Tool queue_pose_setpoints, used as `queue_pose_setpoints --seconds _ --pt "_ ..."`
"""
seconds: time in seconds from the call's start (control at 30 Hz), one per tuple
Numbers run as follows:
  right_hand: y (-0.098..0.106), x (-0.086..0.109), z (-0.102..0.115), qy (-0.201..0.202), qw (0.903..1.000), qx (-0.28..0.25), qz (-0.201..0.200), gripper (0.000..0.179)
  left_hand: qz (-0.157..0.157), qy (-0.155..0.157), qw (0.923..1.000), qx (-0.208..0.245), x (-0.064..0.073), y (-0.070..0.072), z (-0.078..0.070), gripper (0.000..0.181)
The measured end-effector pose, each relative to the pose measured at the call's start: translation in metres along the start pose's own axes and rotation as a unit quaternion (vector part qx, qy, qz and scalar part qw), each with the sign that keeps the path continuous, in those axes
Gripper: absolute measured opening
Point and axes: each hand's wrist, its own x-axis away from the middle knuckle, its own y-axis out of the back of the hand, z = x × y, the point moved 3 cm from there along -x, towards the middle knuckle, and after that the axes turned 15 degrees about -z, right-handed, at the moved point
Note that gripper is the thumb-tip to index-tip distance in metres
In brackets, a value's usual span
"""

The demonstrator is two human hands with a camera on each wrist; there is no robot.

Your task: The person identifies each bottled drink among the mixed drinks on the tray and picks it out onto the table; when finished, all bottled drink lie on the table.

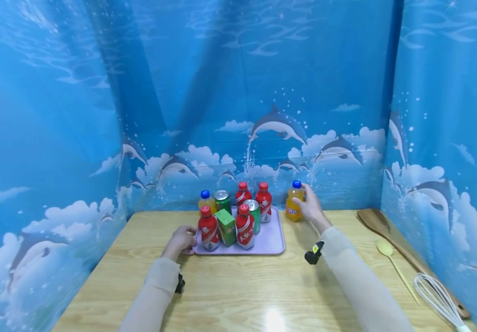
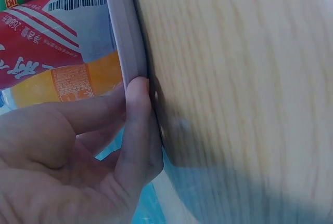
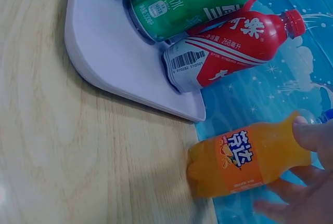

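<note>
My right hand (image 1: 312, 206) grips an orange soda bottle (image 1: 293, 207) with a blue cap, thumb and fingers around its upper part. The bottle is right of a pale purple tray (image 1: 280, 240), apart from it; whether its base touches the table I cannot tell. At the tray's left edge, my left hand (image 2: 99, 146) pinches the rim. On the tray stand several red bottles (image 1: 245, 228), two green cans (image 3: 192, 5), a green carton (image 1: 226, 226) and another orange bottle (image 1: 206, 201) at the back left, partly hidden.
Along the right side of the wooden table (image 1: 230, 290) lie a wooden spatula (image 1: 400, 246), a pale yellow spoon (image 1: 388, 251) and a whisk (image 1: 439, 295). A blue dolphin-print curtain (image 1: 238, 92) hangs behind the table and at both sides.
</note>
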Motion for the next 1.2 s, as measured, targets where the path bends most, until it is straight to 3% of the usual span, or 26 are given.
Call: queue_pose_setpoints --seconds 0.13,0.23,0.37,0.47,0.67,0.83,0.97,1.2 --pt "0.002 0.002 0.002 0.001 0.9999 0.002 -0.012 0.073 -0.001 0.0 1.0 -0.01 -0.001 0.0 0.001 0.055" --pt "0.005 0.009 0.006 0.009 0.9984 -0.009 -0.056 0.078 0.0 0.002 0.9999 -0.015 -0.001 0.0 0.001 0.055" --pt "0.007 0.024 0.019 0.066 0.9893 -0.012 -0.13 0.075 0.002 0.003 0.9998 -0.017 0.0 0.001 0.0 0.054" --pt "0.004 0.039 0.033 0.122 0.9814 -0.009 -0.148 0.074 0.003 0.006 0.9999 -0.013 0.001 0.003 -0.001 0.053" --pt "-0.012 0.07 0.059 0.195 0.9743 0.003 -0.113 0.087 0.01 0.005 0.9999 -0.009 0.002 0.003 -0.001 0.053" --pt "-0.032 0.091 0.072 0.238 0.968 0.047 -0.064 0.102 0.01 0.009 0.9999 -0.009 0.0 0.002 0.0 0.053" --pt "-0.048 0.102 0.073 0.258 0.9623 0.08 -0.034 0.107 0.008 0.013 0.9998 -0.011 -0.001 0.003 0.001 0.054" --pt "-0.066 0.11 0.067 0.286 0.9498 0.125 -0.014 0.107 0.014 0.003 0.9999 -0.006 0.001 0.003 0.0 0.054"
